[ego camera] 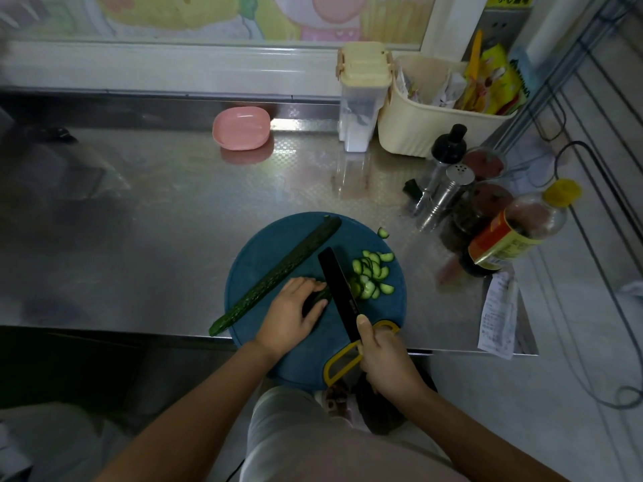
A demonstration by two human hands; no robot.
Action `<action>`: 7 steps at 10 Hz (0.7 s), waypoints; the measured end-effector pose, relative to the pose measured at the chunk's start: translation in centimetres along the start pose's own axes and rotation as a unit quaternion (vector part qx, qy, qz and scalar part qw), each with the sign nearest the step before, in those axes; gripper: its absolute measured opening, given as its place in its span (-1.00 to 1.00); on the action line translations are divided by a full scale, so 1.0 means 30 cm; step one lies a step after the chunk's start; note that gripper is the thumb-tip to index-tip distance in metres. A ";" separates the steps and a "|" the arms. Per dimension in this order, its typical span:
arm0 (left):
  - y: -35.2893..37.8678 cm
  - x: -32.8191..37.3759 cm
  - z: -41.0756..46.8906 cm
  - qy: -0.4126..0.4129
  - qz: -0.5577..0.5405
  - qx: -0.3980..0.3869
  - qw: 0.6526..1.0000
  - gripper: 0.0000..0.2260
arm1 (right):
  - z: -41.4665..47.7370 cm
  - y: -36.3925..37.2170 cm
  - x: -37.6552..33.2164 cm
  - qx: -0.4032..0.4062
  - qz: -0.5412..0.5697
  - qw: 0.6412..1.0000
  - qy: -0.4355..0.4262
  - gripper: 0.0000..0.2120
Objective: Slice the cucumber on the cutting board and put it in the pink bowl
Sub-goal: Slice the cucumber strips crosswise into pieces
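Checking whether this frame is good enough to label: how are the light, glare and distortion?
Head view: dim overall, left counter nearly black; glare streaks on the steel counter beyond the pink bowl; wide-angle bending at the edges; bottles at right smeared, while cucumber slices and both hands stay readable.

Bare forearms, pale pinkish-grey trousers [313, 443]

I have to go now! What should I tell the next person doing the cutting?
Left hand holds down a short cucumber piece on the board.
Right hand grips the knife, blade at the piece.
Done: a pile of slices right of the blade.
Left: finish this piece, slice the long half, then move everything into the pink bowl, empty at the back.
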State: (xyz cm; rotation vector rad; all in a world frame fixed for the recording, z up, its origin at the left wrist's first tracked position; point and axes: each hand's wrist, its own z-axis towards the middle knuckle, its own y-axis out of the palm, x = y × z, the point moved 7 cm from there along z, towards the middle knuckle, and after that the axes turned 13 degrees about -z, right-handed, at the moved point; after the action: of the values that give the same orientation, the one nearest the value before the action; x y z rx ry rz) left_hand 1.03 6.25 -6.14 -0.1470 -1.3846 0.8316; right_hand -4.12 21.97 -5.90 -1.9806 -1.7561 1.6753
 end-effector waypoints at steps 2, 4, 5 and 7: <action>-0.001 0.000 -0.001 0.004 -0.007 0.007 1.000 -0.69 | -0.009 -0.006 -0.008 -0.003 0.000 1.000 -0.004 -0.44; -0.003 -0.001 0.000 0.004 -0.011 0.011 1.000 -0.71 | -0.017 -0.002 -0.020 -0.012 0.000 1.000 -0.009 -0.44; -0.004 0.001 -0.001 0.005 -0.013 0.012 1.000 -0.72 | -0.015 -0.004 -0.025 -0.005 -0.015 1.000 -0.013 -0.44; -0.006 0.003 -0.002 0.008 -0.015 0.012 1.000 -0.73 | -0.012 0.002 -0.018 -0.005 -0.016 1.000 -0.004 -0.44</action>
State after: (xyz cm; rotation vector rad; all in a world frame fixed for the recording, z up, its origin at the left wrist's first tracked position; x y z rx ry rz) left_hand 1.14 6.19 -5.99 -0.1148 -1.3592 0.8202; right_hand -3.71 21.77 -5.41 -1.9413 -1.7933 1.6688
